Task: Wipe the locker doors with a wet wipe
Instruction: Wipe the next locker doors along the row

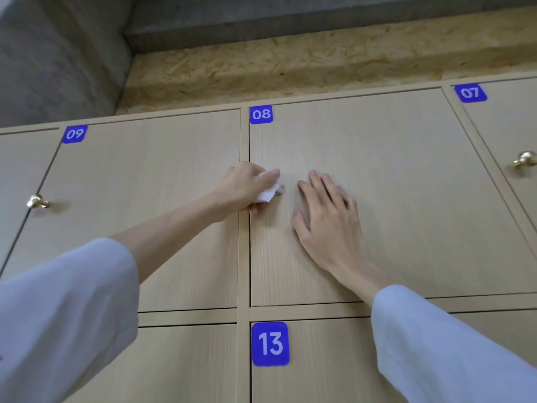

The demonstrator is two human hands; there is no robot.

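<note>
Light wood locker doors fill the view, each with a blue number tag. My left hand [247, 189] grips a white wet wipe [267, 194] at the left edge of door 08 [406, 184], with the wipe wrapped around that door's knob [279, 189], which barely shows. My right hand [325, 219] lies flat on door 08 just right of the wipe, fingers straight and spread. Door 09 [145, 184] is to the left and door 13 [319, 367] is below.
A brass knob [37, 202] sticks out at the left of door 09, and another brass knob [524, 159] on door 07 [511, 126] at the far right. Chipboard panelling [290, 68] and a grey concrete wall [58, 53] run above the lockers.
</note>
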